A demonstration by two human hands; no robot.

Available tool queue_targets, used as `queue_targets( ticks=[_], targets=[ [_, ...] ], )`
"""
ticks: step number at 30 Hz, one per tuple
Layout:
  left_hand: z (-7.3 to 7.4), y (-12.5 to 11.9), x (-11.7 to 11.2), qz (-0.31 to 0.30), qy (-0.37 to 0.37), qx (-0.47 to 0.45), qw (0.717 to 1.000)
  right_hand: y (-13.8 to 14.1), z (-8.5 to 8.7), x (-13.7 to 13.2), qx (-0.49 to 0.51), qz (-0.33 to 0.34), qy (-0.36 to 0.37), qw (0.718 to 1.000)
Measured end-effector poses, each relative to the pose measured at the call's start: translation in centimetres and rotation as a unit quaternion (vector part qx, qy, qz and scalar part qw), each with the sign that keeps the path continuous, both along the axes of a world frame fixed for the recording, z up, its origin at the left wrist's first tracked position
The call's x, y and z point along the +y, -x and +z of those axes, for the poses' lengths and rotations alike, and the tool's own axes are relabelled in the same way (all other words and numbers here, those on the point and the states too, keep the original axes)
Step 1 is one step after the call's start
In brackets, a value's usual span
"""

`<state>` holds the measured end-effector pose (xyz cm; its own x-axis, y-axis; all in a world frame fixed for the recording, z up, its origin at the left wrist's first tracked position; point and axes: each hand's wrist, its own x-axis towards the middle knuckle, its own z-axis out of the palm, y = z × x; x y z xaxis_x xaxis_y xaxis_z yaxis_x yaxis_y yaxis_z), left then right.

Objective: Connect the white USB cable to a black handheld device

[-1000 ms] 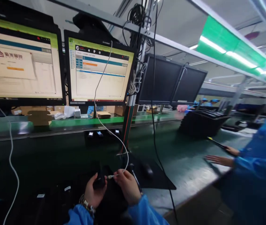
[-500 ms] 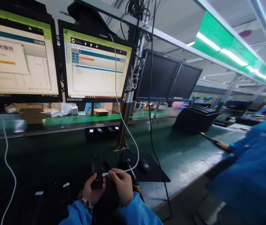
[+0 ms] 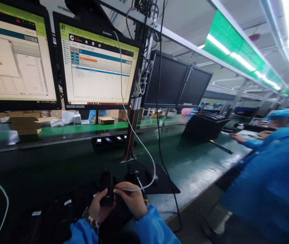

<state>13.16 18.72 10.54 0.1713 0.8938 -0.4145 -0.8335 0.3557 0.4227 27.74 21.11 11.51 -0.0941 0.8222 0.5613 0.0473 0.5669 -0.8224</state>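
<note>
While two lit screens (image 3: 93, 64) glow above the far left of the counter (image 3: 200, 169), my left hand (image 3: 99, 207) is wrapped around a small black device (image 3: 106, 188), holding it upright just above the counter's dark near edge. Touching it from the right, my right hand (image 3: 132, 200) pinches the plug end of a white cable (image 3: 136, 142) against the device's side; the cable loops up across the nearer screen. Further right lies a black mouse pad (image 3: 162, 183), and a co-worker's blue sleeve (image 3: 269, 176) fills the far right.
</note>
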Motion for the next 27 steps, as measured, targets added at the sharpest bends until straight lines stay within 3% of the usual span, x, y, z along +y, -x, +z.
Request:
queue_targets(
  ticks=[8,13,17,21,27],
  targets=[
    [0.2,0.2,0.2,-0.019,0.024,-0.019,0.999,0.0,-0.3,-0.6,-0.006,-0.016,0.003,1.0],
    [0.4,-0.1,0.2,-0.017,0.028,-0.005,0.999,0.0,-1.0,-0.4,0.018,-0.035,0.085,0.996],
    [0.5,-0.4,0.1,-0.002,0.025,0.027,0.999,-0.4,-1.3,-0.1,0.015,-0.028,0.096,0.995],
    [0.1,-0.7,0.2,0.009,0.017,0.053,0.998,-0.8,-1.5,0.1,0.006,0.002,0.089,0.996],
    [-0.8,-0.8,0.6,-0.002,0.019,0.078,0.997,-0.7,-2.3,0.4,0.021,-0.026,0.12,0.992]
  ],
)
